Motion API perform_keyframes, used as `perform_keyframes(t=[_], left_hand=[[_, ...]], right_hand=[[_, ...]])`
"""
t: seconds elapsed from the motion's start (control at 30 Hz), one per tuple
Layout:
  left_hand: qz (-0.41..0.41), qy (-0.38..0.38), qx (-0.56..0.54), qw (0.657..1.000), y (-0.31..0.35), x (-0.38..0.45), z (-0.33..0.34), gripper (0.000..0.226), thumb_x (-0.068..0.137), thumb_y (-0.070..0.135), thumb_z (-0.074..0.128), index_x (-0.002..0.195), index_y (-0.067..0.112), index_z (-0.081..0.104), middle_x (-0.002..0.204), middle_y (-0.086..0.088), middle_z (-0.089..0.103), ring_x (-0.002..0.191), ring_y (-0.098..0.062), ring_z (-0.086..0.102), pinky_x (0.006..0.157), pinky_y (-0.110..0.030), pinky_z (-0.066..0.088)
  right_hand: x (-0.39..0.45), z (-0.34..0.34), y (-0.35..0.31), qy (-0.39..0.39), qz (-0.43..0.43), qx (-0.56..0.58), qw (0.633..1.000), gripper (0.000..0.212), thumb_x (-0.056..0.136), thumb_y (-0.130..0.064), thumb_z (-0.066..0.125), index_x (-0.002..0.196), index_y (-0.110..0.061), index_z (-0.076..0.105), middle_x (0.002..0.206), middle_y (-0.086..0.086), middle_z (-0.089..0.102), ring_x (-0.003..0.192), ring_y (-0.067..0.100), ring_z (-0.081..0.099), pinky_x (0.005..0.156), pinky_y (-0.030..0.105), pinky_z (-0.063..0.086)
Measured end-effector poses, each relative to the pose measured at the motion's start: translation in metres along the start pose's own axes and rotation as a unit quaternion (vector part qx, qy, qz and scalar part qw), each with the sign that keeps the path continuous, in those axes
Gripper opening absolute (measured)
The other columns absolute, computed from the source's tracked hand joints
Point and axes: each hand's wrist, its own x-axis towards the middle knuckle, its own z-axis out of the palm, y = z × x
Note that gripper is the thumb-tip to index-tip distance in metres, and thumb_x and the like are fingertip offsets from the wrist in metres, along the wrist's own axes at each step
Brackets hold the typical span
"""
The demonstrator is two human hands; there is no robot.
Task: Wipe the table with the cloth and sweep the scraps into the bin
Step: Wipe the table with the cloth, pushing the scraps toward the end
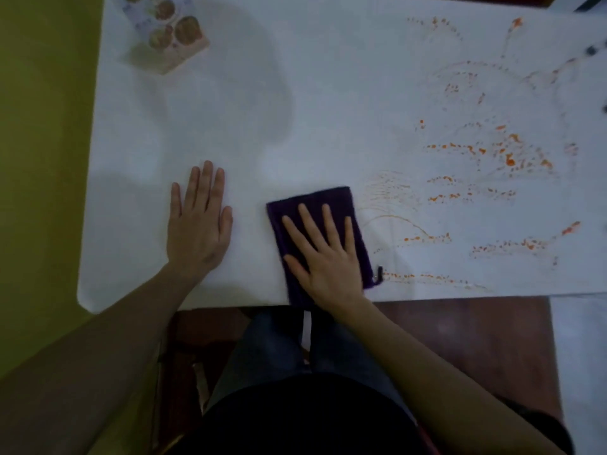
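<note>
A folded dark purple cloth (331,198) lies near the front edge of the white table (328,93). My right hand (325,254) presses flat on the cloth with its fingers spread. My left hand (200,221) rests flat on the bare table to the left of the cloth, touching nothing else. Orange smears and specks (505,156) cover the right half of the table, starting just right of the cloth. No bin is in view.
A small printed box (170,34) stands at the table's far left corner. Dark small objects (591,50) sit at the far right edge. A yellow-green floor lies to the left, and a brown surface (476,339) sits below the front edge.
</note>
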Motion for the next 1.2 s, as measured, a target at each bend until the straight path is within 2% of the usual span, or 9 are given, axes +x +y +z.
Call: perform_keyframes(t=[0.13, 0.33, 0.47, 0.57, 0.67, 0.83, 0.97, 1.07, 1.2], left_hand=[[-0.002, -0.003, 0.001, 1.0, -0.001, 0.001, 0.0, 0.063, 0.101, 0.036, 0.019, 0.159, 0.014, 0.008, 0.166, -0.006, 0.006, 0.153, -0.023, 0.005, 0.123, -0.05, 0.005], [-0.005, -0.003, 0.009, 1.0, -0.002, 0.001, 0.002, 0.063, 0.101, 0.037, 0.019, 0.159, 0.016, 0.006, 0.167, -0.005, 0.004, 0.153, -0.021, 0.002, 0.124, -0.049, 0.004], [-0.005, -0.001, 0.007, 1.0, -0.002, 0.0, 0.002, 0.063, 0.1, 0.037, 0.018, 0.159, 0.016, 0.007, 0.167, -0.005, 0.005, 0.153, -0.022, 0.003, 0.124, -0.049, 0.003], [-0.002, -0.001, 0.005, 1.0, -0.002, -0.001, 0.002, 0.063, 0.101, 0.037, 0.018, 0.159, 0.015, 0.009, 0.166, -0.005, 0.007, 0.153, -0.022, 0.005, 0.124, -0.049, 0.004], [-0.002, -0.003, 0.001, 1.0, -0.002, 0.0, 0.002, 0.063, 0.101, 0.037, 0.018, 0.159, 0.015, 0.008, 0.166, -0.005, 0.006, 0.153, -0.022, 0.004, 0.124, -0.049, 0.004], [-0.003, -0.001, -0.002, 1.0, -0.002, 0.0, 0.004, 0.063, 0.1, 0.036, 0.019, 0.159, 0.016, 0.008, 0.166, -0.005, 0.006, 0.153, -0.022, 0.005, 0.124, -0.049, 0.005], [-0.003, 0.002, 0.005, 1.0, -0.001, 0.001, 0.004, 0.063, 0.1, 0.036, 0.02, 0.159, 0.015, 0.009, 0.166, -0.005, 0.006, 0.153, -0.023, 0.005, 0.124, -0.05, 0.005], [-0.003, -0.002, 0.003, 1.0, -0.003, 0.001, 0.003, 0.063, 0.1, 0.037, 0.02, 0.159, 0.015, 0.008, 0.166, -0.005, 0.005, 0.153, -0.022, 0.004, 0.124, -0.05, 0.005], [-0.003, -0.005, 0.001, 1.0, -0.002, 0.0, 0.002, 0.063, 0.1, 0.037, 0.02, 0.159, 0.016, 0.009, 0.166, -0.005, 0.006, 0.153, -0.023, 0.005, 0.123, -0.05, 0.005]], right_hand=[[-0.015, -0.013, 0.076, 0.007, 0.094, -0.018, 0.995, 0.064, 0.096, -0.058, 0.033, 0.155, -0.034, 0.026, 0.164, -0.002, 0.02, 0.15, 0.033, 0.015, 0.118, 0.06, 0.011], [0.065, -0.029, 0.098, 0.01, 0.23, 0.002, 0.973, 0.065, 0.098, -0.06, 0.021, 0.157, -0.035, 0.01, 0.166, -0.003, 0.006, 0.151, 0.036, -0.001, 0.118, 0.062, -0.001], [0.1, -0.02, 0.028, 0.016, 0.156, -0.005, 0.988, 0.063, 0.098, -0.056, 0.028, 0.157, -0.033, 0.018, 0.165, -0.001, 0.014, 0.151, 0.038, 0.008, 0.118, 0.062, 0.003], [0.065, -0.007, -0.027, -0.005, 0.033, -0.009, 0.999, 0.062, 0.1, -0.055, 0.025, 0.157, -0.032, 0.018, 0.165, 0.0, 0.014, 0.151, 0.035, 0.008, 0.118, 0.061, 0.003], [0.012, 0.001, -0.023, -0.015, -0.016, 0.006, 1.0, 0.06, 0.101, -0.055, 0.026, 0.157, -0.034, 0.017, 0.165, -0.003, 0.013, 0.152, 0.031, 0.004, 0.12, 0.057, 0.004], [-0.025, -0.009, 0.06, 0.001, 0.068, -0.017, 0.998, 0.063, 0.097, -0.06, 0.031, 0.155, -0.035, 0.026, 0.163, -0.004, 0.019, 0.151, 0.031, 0.014, 0.119, 0.058, 0.012], [0.015, -0.027, 0.111, -0.005, 0.196, 0.001, 0.981, 0.068, 0.096, -0.064, 0.018, 0.157, -0.036, 0.011, 0.166, -0.003, 0.008, 0.152, 0.033, 0.002, 0.119, 0.06, 0.004], [0.068, -0.029, 0.096, 0.012, 0.254, 0.012, 0.967, 0.067, 0.098, -0.063, 0.018, 0.158, -0.033, 0.006, 0.166, -0.001, 0.001, 0.151, 0.036, -0.004, 0.118, 0.062, -0.002], [0.1, -0.02, 0.023, 0.009, 0.163, 0.001, 0.987, 0.067, 0.098, -0.059, 0.024, 0.158, -0.031, 0.013, 0.166, 0.0, 0.01, 0.151, 0.038, 0.005, 0.118, 0.062, 0.002]])
